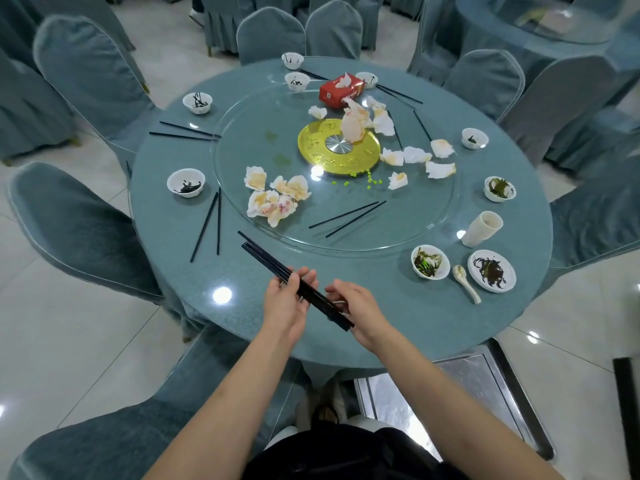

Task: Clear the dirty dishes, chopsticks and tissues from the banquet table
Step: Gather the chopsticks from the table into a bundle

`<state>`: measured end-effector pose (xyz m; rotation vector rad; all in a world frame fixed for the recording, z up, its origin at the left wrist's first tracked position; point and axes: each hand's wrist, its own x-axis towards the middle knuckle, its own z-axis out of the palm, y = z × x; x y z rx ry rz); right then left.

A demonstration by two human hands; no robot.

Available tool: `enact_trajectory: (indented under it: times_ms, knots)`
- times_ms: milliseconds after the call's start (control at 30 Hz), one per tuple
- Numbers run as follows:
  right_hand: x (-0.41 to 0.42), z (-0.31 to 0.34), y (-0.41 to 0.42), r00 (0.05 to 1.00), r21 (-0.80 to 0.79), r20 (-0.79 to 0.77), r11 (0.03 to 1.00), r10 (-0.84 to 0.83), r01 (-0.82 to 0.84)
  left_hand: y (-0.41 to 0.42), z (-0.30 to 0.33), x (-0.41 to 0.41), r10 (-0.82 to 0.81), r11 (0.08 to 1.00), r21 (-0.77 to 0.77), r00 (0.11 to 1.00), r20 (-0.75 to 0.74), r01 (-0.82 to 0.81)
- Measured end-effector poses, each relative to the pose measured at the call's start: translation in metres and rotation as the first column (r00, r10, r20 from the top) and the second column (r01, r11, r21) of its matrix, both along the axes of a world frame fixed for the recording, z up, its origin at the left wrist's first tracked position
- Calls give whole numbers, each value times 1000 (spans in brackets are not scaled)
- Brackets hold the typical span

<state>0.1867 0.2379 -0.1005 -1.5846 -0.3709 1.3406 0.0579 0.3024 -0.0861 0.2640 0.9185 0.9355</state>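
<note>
A bundle of black chopsticks [270, 263] lies across my left hand [289, 303], whose fingers curl around it near the table's front edge. My right hand [356, 308] touches the bundle's near end with its fingertips. More chopstick pairs lie on the round table [242, 285]: one pair [207, 226] at the left, one pair [348, 218] on the glass turntable [433, 216]. Crumpled stained tissues [277, 199] are scattered over the turntable. Dirty white bowls [186, 182] ring the table, with a bowl [430, 262], spoon [465, 282] and plate [491, 270] at the right.
A red tissue box [341, 91] and a gold hub [339, 147] sit mid-table. A stack of paper cups [481, 228] lies at the right. Covered chairs [86, 216] surround the table. A metal cart [467, 393] stands by my right arm.
</note>
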Motion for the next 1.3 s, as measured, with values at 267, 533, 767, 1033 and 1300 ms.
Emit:
enact_trajectory:
  times_ms: [267, 533, 767, 1033, 1300]
  knots:
    - [-19, 13, 12, 910, -51, -280, 951, -307, 306, -2, 3, -4, 36, 999, 39, 998, 53, -38]
    - [-14, 9, 30, 858, -68, -328, 916, -395, 396, 5, -2, -3, 43, 999, -4, 998, 54, -43]
    - [3, -8, 62, 869, -96, -348, 936, -351, 339, 30, -14, 11, 67, 998, -19, 998, -10, -67]
    - [72, -25, 131, 939, -51, -191, 959, -284, 280, 78, -17, 53, 96, 995, -2, 989, -112, -97]
    - [150, -78, 196, 894, -64, 440, 996, 85, -64, 112, -21, 78, 106, 992, -47, 981, -163, -115]
